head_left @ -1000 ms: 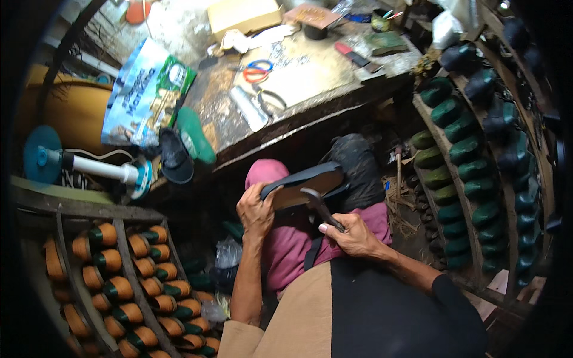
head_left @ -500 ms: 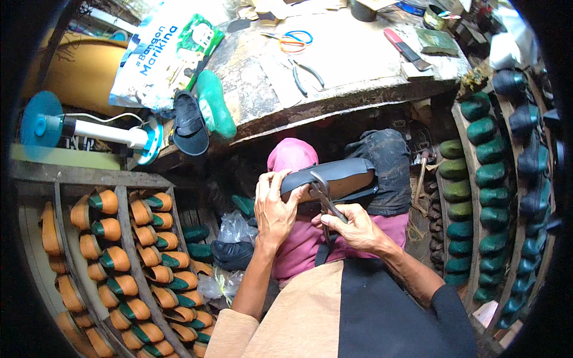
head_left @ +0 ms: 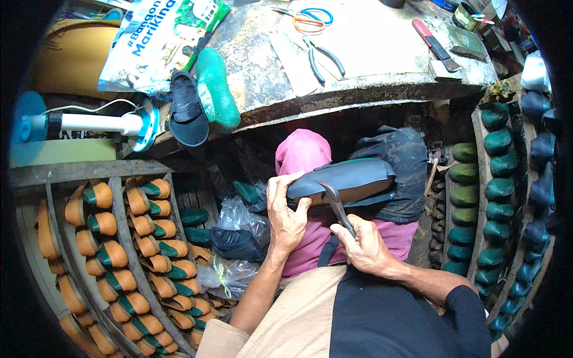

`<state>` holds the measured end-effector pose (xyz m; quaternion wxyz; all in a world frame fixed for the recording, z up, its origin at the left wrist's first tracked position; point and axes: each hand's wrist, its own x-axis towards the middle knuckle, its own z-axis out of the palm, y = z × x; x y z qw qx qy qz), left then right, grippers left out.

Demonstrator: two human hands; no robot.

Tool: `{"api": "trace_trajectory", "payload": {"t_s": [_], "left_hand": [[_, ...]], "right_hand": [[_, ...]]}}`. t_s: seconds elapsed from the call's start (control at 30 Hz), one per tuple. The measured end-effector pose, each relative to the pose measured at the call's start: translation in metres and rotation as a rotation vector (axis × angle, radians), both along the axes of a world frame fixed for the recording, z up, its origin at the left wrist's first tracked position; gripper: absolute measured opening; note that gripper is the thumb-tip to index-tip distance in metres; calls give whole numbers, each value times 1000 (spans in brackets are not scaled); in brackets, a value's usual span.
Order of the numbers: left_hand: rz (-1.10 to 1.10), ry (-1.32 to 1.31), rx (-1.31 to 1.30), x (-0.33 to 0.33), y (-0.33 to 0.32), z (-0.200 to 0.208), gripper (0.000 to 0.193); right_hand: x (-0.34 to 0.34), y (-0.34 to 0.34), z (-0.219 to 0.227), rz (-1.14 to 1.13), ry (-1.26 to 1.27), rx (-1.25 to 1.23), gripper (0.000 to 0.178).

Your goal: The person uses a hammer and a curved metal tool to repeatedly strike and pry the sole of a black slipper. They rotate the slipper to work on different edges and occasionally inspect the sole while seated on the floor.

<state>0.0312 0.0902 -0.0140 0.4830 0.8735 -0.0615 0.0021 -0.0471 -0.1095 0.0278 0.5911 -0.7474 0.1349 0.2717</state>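
Across my lap lies a shoe (head_left: 352, 177) with a dark grey upper and a brown underside, a sliver of green showing at its top edge. My left hand (head_left: 286, 212) is closed round its left end, fingers over the top and thumb at the lower edge. In my right hand (head_left: 365, 243) I grip dark metal pincers (head_left: 335, 201) by the handles. Their curved head overlaps the brown underside; whether the jaws pinch any material I cannot tell. My knees, one in pink cloth (head_left: 303, 153) and one in dark cloth (head_left: 397, 167), are under and behind the shoe.
A worktable (head_left: 250, 89) ahead carries pliers (head_left: 319, 58), scissors (head_left: 307, 21), a red-handled knife (head_left: 434, 45), a black sandal (head_left: 188, 110) and a green shoe last (head_left: 216, 89). Racks of orange shoes (head_left: 119, 283) stand left, green lasts (head_left: 497, 191) right. Plastic bags (head_left: 230, 274) lie beside my left arm.
The pincers have turned in my right hand, and their handles now look closer together. The shoe has tilted slightly, while my left hand keeps its hold. The whole view has shifted a little.
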Motion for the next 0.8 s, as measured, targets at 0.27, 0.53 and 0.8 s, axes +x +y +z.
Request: {"api": "trace_trajectory", "payload": {"t_s": [0.27, 0.53, 0.8], "left_hand": [[-63, 72, -56, 28, -9, -9, 48], [-96, 32, -57, 37, -3, -7, 50], [-221, -54, 64, 25, 7, -12, 52]], "right_hand": [[-16, 26, -72, -200, -434, -76, 27], [-6, 45, -107, -272, -681, -122, 25], [-38, 25, -79, -209, -457, -80, 19]]}}
